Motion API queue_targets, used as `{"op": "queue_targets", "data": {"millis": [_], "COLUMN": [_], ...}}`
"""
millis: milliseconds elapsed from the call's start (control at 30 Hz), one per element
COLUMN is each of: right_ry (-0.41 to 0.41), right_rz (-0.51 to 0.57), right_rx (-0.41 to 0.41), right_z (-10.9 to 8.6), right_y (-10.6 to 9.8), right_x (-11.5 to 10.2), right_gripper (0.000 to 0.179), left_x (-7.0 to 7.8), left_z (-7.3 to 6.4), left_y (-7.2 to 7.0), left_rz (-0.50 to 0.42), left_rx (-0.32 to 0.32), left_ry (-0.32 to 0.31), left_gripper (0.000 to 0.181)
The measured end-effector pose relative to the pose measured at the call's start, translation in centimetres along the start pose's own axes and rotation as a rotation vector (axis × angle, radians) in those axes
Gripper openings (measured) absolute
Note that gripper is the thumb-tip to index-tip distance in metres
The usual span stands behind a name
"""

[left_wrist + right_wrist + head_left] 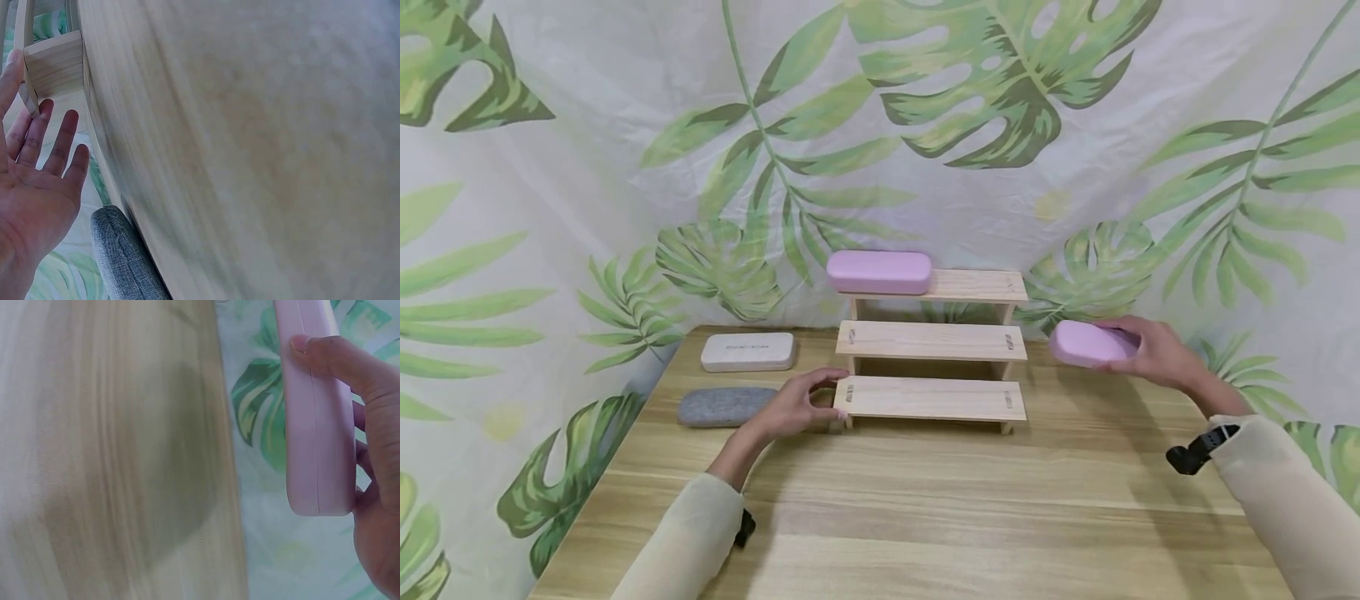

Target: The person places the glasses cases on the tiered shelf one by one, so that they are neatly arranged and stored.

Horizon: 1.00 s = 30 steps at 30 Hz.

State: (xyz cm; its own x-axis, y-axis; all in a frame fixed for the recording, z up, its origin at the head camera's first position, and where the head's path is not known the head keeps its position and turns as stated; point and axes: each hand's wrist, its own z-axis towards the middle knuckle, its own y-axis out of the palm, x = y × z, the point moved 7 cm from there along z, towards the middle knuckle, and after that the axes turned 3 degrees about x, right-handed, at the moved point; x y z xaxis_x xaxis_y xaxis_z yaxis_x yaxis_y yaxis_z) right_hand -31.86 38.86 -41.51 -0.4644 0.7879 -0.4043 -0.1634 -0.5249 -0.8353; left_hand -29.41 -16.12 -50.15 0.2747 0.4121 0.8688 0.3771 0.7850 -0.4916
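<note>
My right hand (1157, 354) grips a pink glasses case (1078, 343) and holds it up above the table, right of the three-tier wooden display stand (928, 396). In the right wrist view the thumb lies across the case's seam (315, 444), with the fingers behind it. At the stand's left side, my left hand (793, 404) holds the end of the lowest step between thumb and fingers. The left wrist view has those fingers spread fairly straight by the board's end. Another pink glasses case (878, 272) lies on the left part of the top step.
A grey fabric glasses case (722, 407) lies on the table (925, 517) just left of my left hand. Behind it is a white glasses case (748, 352) with small lettering. A leaf-patterned cloth (625, 125) hangs close behind the table's back edge.
</note>
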Motion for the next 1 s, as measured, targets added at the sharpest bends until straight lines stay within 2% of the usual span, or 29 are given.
{"op": "queue_targets", "data": {"millis": [500,1000], "right_ry": [-0.05,-0.037], "right_rz": [-0.009,0.022], "right_rx": [0.038,0.067], "right_z": [1.7,4.0], "right_y": [-2.0,-3.6], "right_x": [-2.7,-5.1], "right_gripper": [0.072,0.072], "left_x": [0.0,0.1], "left_z": [0.0,0.0], "left_y": [0.0,0.0], "left_rz": [-0.001,-0.002], "left_rx": [-0.001,0.001], "left_ry": [0.006,0.004], "left_gripper": [0.069,0.067]}}
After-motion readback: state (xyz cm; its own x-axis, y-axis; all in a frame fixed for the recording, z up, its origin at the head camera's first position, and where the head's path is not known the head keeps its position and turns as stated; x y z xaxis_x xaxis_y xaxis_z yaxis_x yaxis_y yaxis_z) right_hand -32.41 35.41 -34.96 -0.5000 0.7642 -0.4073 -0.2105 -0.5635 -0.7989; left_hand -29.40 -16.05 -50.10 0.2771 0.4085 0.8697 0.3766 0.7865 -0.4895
